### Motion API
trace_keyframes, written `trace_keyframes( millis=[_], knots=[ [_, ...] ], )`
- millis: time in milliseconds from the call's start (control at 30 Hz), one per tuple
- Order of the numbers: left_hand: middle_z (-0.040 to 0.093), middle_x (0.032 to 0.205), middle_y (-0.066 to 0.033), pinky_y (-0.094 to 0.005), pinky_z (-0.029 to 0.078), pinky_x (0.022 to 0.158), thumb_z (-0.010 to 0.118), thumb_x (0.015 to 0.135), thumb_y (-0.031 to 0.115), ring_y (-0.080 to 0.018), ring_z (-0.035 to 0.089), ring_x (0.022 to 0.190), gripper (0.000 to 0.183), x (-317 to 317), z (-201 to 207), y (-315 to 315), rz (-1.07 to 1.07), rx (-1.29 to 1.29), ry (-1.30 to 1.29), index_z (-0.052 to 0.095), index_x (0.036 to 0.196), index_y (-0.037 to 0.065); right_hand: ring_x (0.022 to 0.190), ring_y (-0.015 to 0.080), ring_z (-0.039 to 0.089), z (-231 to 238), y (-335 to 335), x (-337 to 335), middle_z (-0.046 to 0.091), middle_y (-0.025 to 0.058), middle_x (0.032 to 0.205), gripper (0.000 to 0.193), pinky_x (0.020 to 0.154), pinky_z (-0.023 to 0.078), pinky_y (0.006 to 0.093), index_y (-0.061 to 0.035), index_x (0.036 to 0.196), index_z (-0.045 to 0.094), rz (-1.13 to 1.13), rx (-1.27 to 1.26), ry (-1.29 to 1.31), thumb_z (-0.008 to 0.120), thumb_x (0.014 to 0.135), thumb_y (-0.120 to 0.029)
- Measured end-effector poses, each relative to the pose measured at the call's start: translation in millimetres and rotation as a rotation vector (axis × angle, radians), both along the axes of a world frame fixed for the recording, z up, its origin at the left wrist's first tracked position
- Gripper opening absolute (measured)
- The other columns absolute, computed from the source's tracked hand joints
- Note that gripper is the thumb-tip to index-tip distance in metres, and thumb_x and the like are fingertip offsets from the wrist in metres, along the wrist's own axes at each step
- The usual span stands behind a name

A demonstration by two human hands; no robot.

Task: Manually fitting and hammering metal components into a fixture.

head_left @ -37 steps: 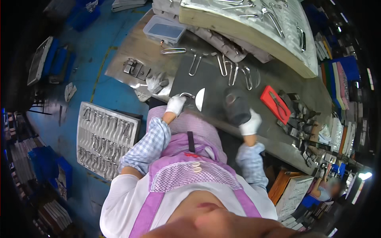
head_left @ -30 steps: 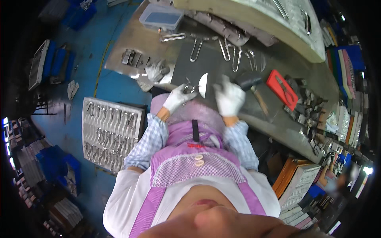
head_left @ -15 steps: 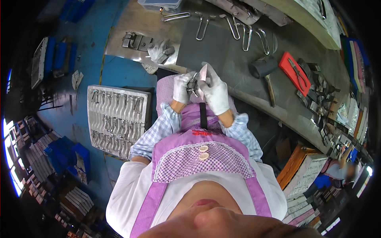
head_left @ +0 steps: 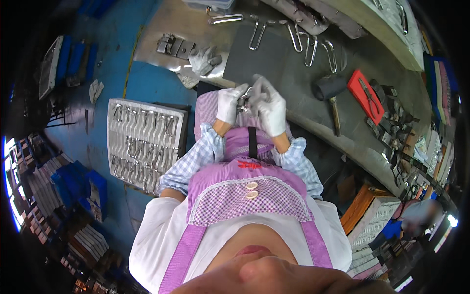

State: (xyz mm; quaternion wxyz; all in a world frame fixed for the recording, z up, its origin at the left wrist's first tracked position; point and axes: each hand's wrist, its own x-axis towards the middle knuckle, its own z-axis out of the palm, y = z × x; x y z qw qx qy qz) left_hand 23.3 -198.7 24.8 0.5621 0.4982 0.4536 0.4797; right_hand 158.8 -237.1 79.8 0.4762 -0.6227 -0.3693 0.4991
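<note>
The left hand (head_left: 227,104), wearing a white glove, is gripping a small shiny metal part (head_left: 244,103), with its fingers closing around the near side. The part is being positioned above the lap, just off the front edge of the desk (head_left: 306,105). The right hand (head_left: 270,110), likewise gloved, is facing the left hand across the part, with its fingers bending toward it; owing to motion blur, it cannot be told whether these fingers are gripping or only touching. A dark mat (head_left: 254,61) is lying flat on the desk ahead of the hands. Beyond the mat, bent metal pieces (head_left: 311,51) are lying in a loose row. To the left of the mat, crumpled gloves (head_left: 203,61) are resting just beside a metal fixture (head_left: 175,46). To the right, a black-headed mallet (head_left: 328,88) is lying with its handle pointing toward the near edge. Farther right, pliers (head_left: 368,93) are resting on a red tray (head_left: 356,83). At the person's left, well apart from the hands, a pale rack (head_left: 161,105) is carrying rows of shiny metal pieces.
</note>
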Motion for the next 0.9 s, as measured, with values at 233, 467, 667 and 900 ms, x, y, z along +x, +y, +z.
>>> trace_keyframes(
  millis=[233, 467, 667, 900],
  knots=[
    [0.065, 0.071, -0.0058, -0.0256, 0.046, 0.047, 0.065, 0.09, 0.029, -0.0137, 0.058, 0.051, 0.036, 5.5, -32.5, 40.9, 0.055, 0.379, 0.83, 0.064, 0.115, 0.003, 0.104, 0.0327, 0.063, -29.9, -6.4, 108.6, 0.066, 0.0149, 0.113, 0.048, 0.093, 0.049, 0.0431, -0.0098, 0.134, 0.055, -0.101, 0.202, -0.969, 0.062, 0.087, -0.012],
    [0.061, 0.066, -0.0031, -0.0244, 0.034, 0.035, 0.053, 0.097, 0.045, -0.0107, 0.047, 0.041, 0.04, 18.6, 35.4, 50.4, -0.238, -0.951, -0.513, 0.065, 0.103, 0.007, 0.099, 0.0388, 0.062, -84.2, -64.3, 212.9, 0.066, 0.0192, 0.109, 0.056, 0.086, 0.049, 0.0482, -0.0092, 0.127, 0.06, -0.333, -0.137, -1.582, 0.071, 0.082, -0.04],
    [0.044, 0.052, 0.0077, -0.0221, 0.02, 0.031, 0.058, 0.096, 0.05, -0.004, 0.032, 0.034, 0.039, 20.1, -37.8, 32.7, -0.346, -1.143, -0.294, 0.059, 0.078, 0.015, 0.042, 0.0016, 0.035, 31.1, 5.0, 132.1, 0.049, -0.0036, 0.061, 0.027, 0.039, 0.024, 0.0237, -0.0039, 0.097, 0.067, -0.26, -0.274, 0.098, 0.071, 0.09, -0.029],
    [0.035, 0.045, 0.0108, -0.0211, 0.017, 0.028, 0.054, 0.099, 0.049, -0.0031, 0.026, 0.031, 0.045, 22.3, -52.8, 31.2, -0.37, -1.254, -0.622, 0.055, 0.07, 0.015, 0.069, 0.0267, 0.066, 106.6, 46.0, 50.6, 0.068, 0.013, 0.081, 0.026, 0.061, 0.05, 0.0351, 0.0005, 0.093, 0.068, 0.06, 0.602, -1.199, 0.064, 0.093, -0.025]
  ],
)
